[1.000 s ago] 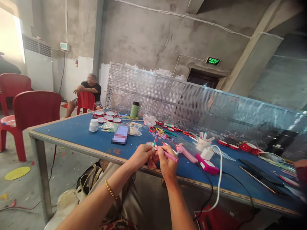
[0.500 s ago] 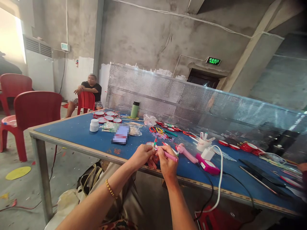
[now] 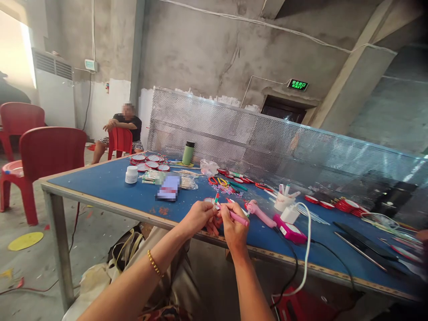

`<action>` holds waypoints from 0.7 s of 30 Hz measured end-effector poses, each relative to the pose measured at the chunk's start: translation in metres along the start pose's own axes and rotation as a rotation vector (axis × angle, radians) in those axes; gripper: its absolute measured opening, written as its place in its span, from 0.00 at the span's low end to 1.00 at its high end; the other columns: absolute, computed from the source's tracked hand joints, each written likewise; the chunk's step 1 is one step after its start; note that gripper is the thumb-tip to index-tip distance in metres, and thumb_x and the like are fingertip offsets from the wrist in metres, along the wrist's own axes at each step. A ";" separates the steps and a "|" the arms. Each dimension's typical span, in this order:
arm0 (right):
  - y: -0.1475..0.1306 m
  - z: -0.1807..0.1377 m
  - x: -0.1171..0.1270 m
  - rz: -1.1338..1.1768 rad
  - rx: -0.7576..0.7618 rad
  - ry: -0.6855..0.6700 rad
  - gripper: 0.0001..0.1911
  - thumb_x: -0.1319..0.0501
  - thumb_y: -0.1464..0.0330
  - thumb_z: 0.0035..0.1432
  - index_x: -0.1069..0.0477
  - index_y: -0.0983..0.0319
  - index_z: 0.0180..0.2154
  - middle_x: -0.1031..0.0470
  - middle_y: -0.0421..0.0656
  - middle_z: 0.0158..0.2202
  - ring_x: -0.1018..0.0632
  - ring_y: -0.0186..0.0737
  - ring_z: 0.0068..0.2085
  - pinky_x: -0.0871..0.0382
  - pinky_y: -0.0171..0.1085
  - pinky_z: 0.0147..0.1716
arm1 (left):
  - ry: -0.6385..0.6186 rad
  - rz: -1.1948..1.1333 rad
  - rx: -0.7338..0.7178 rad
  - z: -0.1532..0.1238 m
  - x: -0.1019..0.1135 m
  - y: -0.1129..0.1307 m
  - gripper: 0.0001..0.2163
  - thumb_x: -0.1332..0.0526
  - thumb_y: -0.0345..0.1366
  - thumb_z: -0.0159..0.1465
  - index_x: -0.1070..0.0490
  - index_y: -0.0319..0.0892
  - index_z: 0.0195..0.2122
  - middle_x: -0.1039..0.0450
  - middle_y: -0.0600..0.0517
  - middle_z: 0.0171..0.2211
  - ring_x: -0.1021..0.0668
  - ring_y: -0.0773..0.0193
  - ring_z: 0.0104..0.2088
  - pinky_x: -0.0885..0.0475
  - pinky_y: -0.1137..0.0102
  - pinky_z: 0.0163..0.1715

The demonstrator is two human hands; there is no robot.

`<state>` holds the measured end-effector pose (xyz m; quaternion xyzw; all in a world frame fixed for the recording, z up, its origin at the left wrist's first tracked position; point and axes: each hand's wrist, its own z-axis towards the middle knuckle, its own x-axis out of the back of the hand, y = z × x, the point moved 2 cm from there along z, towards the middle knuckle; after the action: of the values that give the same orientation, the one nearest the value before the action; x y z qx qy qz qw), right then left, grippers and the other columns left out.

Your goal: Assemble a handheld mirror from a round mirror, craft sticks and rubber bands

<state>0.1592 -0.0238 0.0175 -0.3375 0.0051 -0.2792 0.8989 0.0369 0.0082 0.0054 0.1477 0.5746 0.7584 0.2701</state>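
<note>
our left hand [image 3: 198, 217] and right hand [image 3: 234, 228] meet over the near edge of the blue table [image 3: 110, 185], fingertips almost touching. the left fingers are pinched around a small striped stick [image 3: 216, 199], red, white and green, which stands nearly upright, its tip toward 12 o'clock. the right fingers are closed on a pink pen-like tool [image 3: 238, 217] that lies across the knuckles and points toward 3 o'clock. a gold bead bracelet [image 3: 153, 264] sits on our left wrist.

at 2 o'clock from the hands a pink handled gadget [image 3: 261, 214] lies flat on the table, and just past it a magenta and white device [image 3: 289, 231] with a white cable [image 3: 306, 249] looping over the table edge. a white cup [image 3: 281, 201] holding sticks stands behind them. toward 12 o'clock lie scissors [image 3: 217, 181] with red and yellow handles. toward 10 o'clock are a white jar [image 3: 131, 174], a green bottle [image 3: 187, 153] and a cluster of red-rimmed discs [image 3: 150, 163].

far off at 10 o'clock another person [image 3: 122, 129] sits on a red chair [image 3: 121, 140], well apart from us.
</note>
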 end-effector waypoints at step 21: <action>0.002 0.000 0.001 -0.002 0.009 0.014 0.12 0.41 0.62 0.62 0.31 0.60 0.28 0.30 0.36 0.21 0.30 0.33 0.20 0.34 0.33 0.21 | 0.003 -0.003 -0.002 0.001 0.001 -0.002 0.21 0.41 0.54 0.58 0.34 0.38 0.27 0.26 0.51 0.22 0.21 0.63 0.19 0.31 0.75 0.16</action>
<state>0.1609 -0.0230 0.0161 -0.3313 0.0099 -0.2826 0.9002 0.0373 0.0100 0.0036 0.1454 0.5742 0.7588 0.2708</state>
